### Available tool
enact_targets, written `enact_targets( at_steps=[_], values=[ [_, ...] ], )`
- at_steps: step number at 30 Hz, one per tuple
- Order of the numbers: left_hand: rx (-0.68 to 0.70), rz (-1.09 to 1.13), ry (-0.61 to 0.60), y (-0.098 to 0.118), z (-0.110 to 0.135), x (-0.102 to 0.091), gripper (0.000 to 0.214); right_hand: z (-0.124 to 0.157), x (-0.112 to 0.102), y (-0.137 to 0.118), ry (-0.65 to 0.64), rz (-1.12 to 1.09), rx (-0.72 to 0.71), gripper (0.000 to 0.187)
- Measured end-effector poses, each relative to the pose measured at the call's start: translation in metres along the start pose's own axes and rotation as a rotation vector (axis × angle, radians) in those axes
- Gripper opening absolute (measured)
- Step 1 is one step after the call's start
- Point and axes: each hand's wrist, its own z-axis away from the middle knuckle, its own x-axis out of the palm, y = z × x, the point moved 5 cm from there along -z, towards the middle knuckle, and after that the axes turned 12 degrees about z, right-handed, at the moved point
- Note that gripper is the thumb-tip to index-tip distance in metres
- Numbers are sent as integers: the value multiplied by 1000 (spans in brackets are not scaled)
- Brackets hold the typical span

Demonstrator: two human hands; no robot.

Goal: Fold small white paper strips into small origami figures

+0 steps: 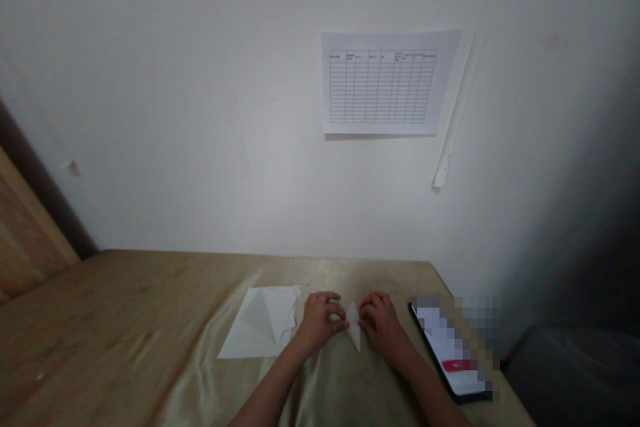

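Pinching a small folded paper from both sides

The left hand and the right hand face each other, narrowly apart, with the paper upright-looking between them. The left thumb and fingertips close on its left edge; the right fingertips close on its right edge. Such a two-sided grip probably lets each half be steadied or shaped evenly, and the table under the hands seems to offer support; whether the paper's lower tip rests on it, I cannot tell.

Just left of the left hand lie creased white sheets, perhaps set there to be near yet out of the working gap. To the right of the right hand, a phone lies face up and slanted, likely so its screen can be glanced at; part of it is blurred by blocks.

Counted: two hands, one folded paper between them, one phone, one printed chart on the wall beyond the hands. The overlapping white sheets cannot be counted surely.
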Motion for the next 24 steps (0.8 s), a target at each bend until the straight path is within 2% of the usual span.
enact_targets(
  at_steps=[13, 24],
  values=[
    [-17, -18, 16, 1, 1, 9, 11, 1, 1, -1, -21, -1, -21, 13],
    [-48, -44, 81, 3, 1, 11, 13, 1, 5, -2, 10, -2, -35, 10]
  ],
)
